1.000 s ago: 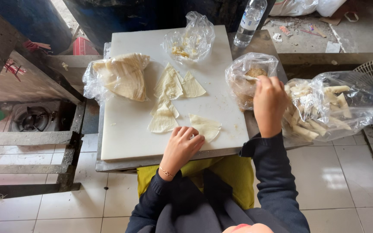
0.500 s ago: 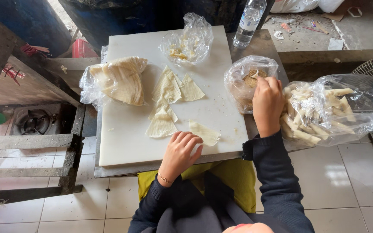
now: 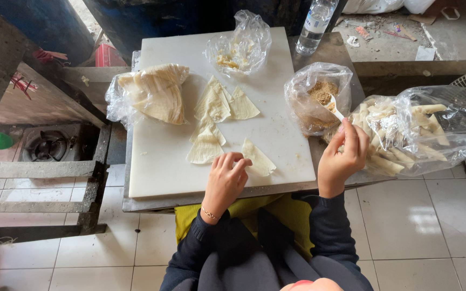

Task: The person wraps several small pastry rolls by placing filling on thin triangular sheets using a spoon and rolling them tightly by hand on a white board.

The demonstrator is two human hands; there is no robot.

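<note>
Nearest, the left hand rests on the white cutting board, fingers curled loosely, fingertips touching the near edge of a thin, pale triangular wrapper that lies flat just right of them. To the right, the right hand pinches the handle of a small white spoon, whose bowl sits in brown crumbly filling inside a clear plastic bag. Further right lies a crinkled bag of pale rolled sticks. Farther on the board lie more triangular wrappers, a bagged stack of wrappers at left, and another clear bag at the far edge.
</note>
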